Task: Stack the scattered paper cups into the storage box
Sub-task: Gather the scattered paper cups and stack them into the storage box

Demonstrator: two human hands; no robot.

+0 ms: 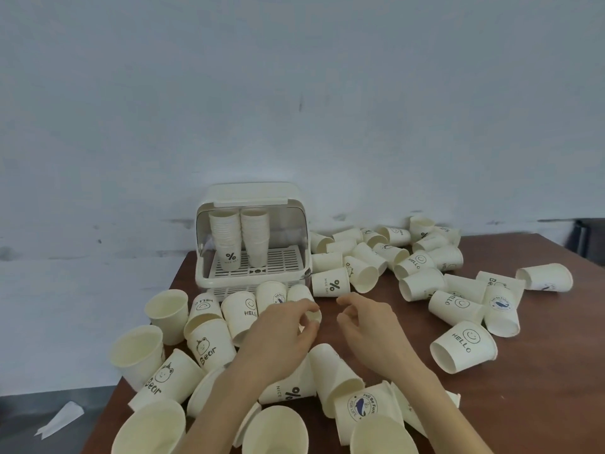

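Paper cup point(309, 311) before storage box point(252, 235) is pinched by left hand point(278, 335); right hand point(366, 322) held loosely curled, empty; thin rim could be crushed, neighbouring cups knocked off tabletop point(540, 404)

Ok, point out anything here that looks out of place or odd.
Many paper cups lie tipped on their sides across the table; only two stacks stand in the storage box. A scrap of white paper lies on the floor, left of the table.
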